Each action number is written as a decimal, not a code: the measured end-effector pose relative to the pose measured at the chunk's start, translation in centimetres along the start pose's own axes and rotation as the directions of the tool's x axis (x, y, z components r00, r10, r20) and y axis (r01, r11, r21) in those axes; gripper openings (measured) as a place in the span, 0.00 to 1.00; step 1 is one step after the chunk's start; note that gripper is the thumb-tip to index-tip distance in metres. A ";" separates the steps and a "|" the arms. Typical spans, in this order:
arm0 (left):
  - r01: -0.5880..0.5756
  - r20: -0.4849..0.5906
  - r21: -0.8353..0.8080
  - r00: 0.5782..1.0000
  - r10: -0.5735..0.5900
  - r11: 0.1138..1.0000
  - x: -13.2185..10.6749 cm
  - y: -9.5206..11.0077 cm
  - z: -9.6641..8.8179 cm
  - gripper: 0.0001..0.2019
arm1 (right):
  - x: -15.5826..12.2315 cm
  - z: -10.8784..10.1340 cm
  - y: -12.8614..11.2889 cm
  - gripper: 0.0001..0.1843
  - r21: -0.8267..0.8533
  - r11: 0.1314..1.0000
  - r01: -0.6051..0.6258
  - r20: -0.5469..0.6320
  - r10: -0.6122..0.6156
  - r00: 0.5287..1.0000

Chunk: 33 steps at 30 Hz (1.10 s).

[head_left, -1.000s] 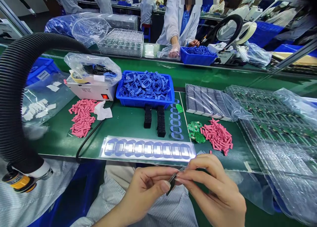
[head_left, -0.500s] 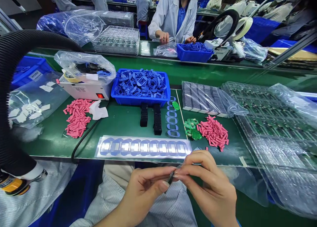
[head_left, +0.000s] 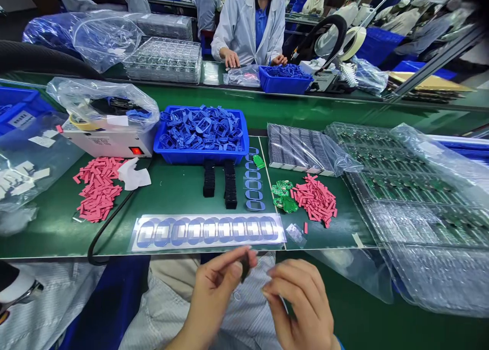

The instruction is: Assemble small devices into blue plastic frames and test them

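Observation:
Above my lap, just off the table's front edge, my left hand (head_left: 219,286) pinches a small, thin dark piece (head_left: 245,269) between thumb and fingers; its kind is hard to make out. To its right and apart from it, my right hand (head_left: 300,299) has thumb and fingertips drawn together; whatever they hold, if anything, is too small to tell. Nearest on the table lies a white strip with a row of blue-grey oval frame stickers (head_left: 208,230). A small clear plastic piece (head_left: 296,234) and a single pink block (head_left: 305,227) lie right of the strip.
Pink pieces are piled left (head_left: 98,189) and right (head_left: 316,199), with green circuit boards (head_left: 284,203) beside the right pile. Black stacks (head_left: 230,184) stand before a blue bin (head_left: 198,156) of blue parts. Clear trays (head_left: 428,238) lie right. A co-worker (head_left: 248,29) sits opposite.
My hands have separated: the left keeps the dark piece, and the right has come away from it toward the lower right. The view has shifted, so the table's things appear further left.

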<state>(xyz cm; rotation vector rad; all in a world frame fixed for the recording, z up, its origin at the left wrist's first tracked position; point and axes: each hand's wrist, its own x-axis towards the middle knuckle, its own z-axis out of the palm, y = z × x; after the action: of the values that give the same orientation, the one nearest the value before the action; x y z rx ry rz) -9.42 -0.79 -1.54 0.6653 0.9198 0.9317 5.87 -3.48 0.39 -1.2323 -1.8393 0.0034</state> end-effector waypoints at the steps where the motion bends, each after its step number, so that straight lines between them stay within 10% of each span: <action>1: 0.025 -0.025 -0.037 0.999 -0.026 0.999 0.1 0.0 0.0 0.13 | -0.3 -0.3 0.2 0.07 0.010 1.000 -0.027 -0.006 0.027 1.000; 5: 0.044 0.004 -0.088 0.999 -0.043 0.995 0.3 -0.3 0.2 0.13 | -0.6 -1.4 1.1 0.08 0.050 0.973 -0.223 0.019 0.223 0.975; 12: -0.003 0.082 -0.172 0.997 0.018 0.985 -0.2 -0.8 1.3 0.17 | 0.0 0.4 0.7 0.18 -0.083 0.996 0.028 0.076 -0.021 0.997; 33: 0.001 -0.008 -0.250 1.000 -0.003 0.968 -0.4 -0.6 2.0 0.18 | -0.9 2.5 0.7 0.13 0.253 0.940 -0.227 -0.065 0.251 0.966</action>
<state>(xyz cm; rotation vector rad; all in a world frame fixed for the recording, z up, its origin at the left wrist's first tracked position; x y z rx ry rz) -7.55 -1.62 -0.91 0.4454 0.7930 1.0291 4.82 -2.68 -1.99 -1.2499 -1.5445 0.2921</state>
